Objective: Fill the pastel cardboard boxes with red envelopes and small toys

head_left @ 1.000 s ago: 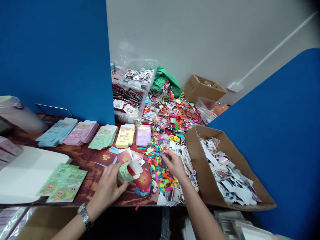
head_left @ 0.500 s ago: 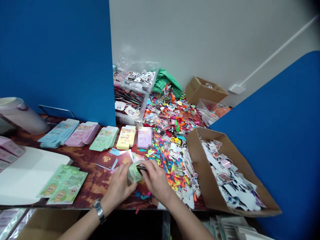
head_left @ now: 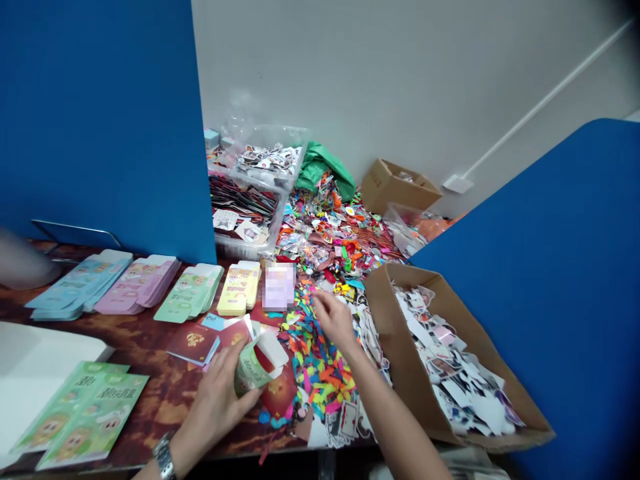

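Note:
My left hand (head_left: pixel 220 387) is wrapped round a small green carton (head_left: pixel 253 367), its top flaps open and its mouth tilted up to the right. Something reddish shows inside the carton. My right hand (head_left: pixel 336 325) is bent over a heap of small bright-coloured pieces (head_left: pixel 330 380), fingers curled together; whatever they pinch, if anything, is hidden. Dark red printed cards (head_left: pixel 193 341) lie beyond my left hand. Two flat green printed packets (head_left: pixel 95 420) rest to its left.
Flattened carton stacks in blue (head_left: pixel 83 283), pink (head_left: pixel 137 283), green (head_left: pixel 187 293) and yellow (head_left: pixel 239 288) line the back left. A cardboard box of stickers (head_left: pixel 400 373) stands right. Clear bins (head_left: pixel 250 250) and a green bag (head_left: pixel 325 170) sit behind. Blue partitions (head_left: pixel 100 133) flank the table.
My right hand has left the carton's mouth and moved up and right to the coloured heap. The dark object it held no longer shows. The view has shifted slightly.

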Available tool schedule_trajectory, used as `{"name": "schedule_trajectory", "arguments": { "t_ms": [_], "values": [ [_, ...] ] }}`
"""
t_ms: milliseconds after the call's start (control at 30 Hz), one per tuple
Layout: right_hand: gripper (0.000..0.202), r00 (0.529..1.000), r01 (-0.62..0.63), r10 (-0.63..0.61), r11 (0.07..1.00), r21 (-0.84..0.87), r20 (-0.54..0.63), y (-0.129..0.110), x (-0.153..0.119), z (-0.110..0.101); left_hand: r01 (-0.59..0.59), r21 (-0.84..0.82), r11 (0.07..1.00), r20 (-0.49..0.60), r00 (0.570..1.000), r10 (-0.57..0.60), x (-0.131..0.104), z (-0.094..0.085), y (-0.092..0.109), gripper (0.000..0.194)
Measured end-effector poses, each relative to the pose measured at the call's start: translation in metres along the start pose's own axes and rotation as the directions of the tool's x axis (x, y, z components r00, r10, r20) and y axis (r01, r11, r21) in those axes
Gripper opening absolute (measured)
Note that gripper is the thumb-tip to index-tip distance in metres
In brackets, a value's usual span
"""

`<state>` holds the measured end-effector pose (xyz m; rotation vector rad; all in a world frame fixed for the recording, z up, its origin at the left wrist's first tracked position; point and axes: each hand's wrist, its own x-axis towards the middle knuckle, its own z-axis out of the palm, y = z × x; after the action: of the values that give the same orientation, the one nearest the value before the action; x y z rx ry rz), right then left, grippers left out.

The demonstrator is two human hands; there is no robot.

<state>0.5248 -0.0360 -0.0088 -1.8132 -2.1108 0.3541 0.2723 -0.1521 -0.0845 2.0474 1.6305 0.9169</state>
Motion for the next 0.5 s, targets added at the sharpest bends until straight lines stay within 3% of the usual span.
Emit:
{"name": "schedule_trajectory", "arguments": {
  "t_ms": [100, 200, 300, 500],
  "values": [
    [0.030, 0.989, -0.148, 0.150, 0.981, -0.128, 0.002, 0.041, 0.052, 0.009, -0.019, 0.005, 1.000, 0.003, 1.000, 0.019, -0.001, 0.001, -0.003, 0.071],
    [0.034, 0.969, -0.226, 0.244, 0.947, -0.228, 0.051, 0.063, 0.085, 0.022, -0.011, 0.013, 1.000, 0.013, 1.000, 0.010, -0.002, 0.003, -0.005, 0.071],
    [0.041, 0.954, -0.256, 0.289, 0.922, -0.290, 0.078, 0.069, 0.099, 0.033, 0.015, 0.000, 1.000, 0.025, 1.000, -0.015, -0.003, 0.005, -0.008, 0.072],
    [0.027, 0.947, -0.257, 0.299, 0.925, -0.279, 0.117, 0.084, 0.102, 0.029, 0.020, -0.031, 0.999, 0.014, 1.000, -0.020, 0.001, 0.005, -0.005, 0.070]
  ]
}}
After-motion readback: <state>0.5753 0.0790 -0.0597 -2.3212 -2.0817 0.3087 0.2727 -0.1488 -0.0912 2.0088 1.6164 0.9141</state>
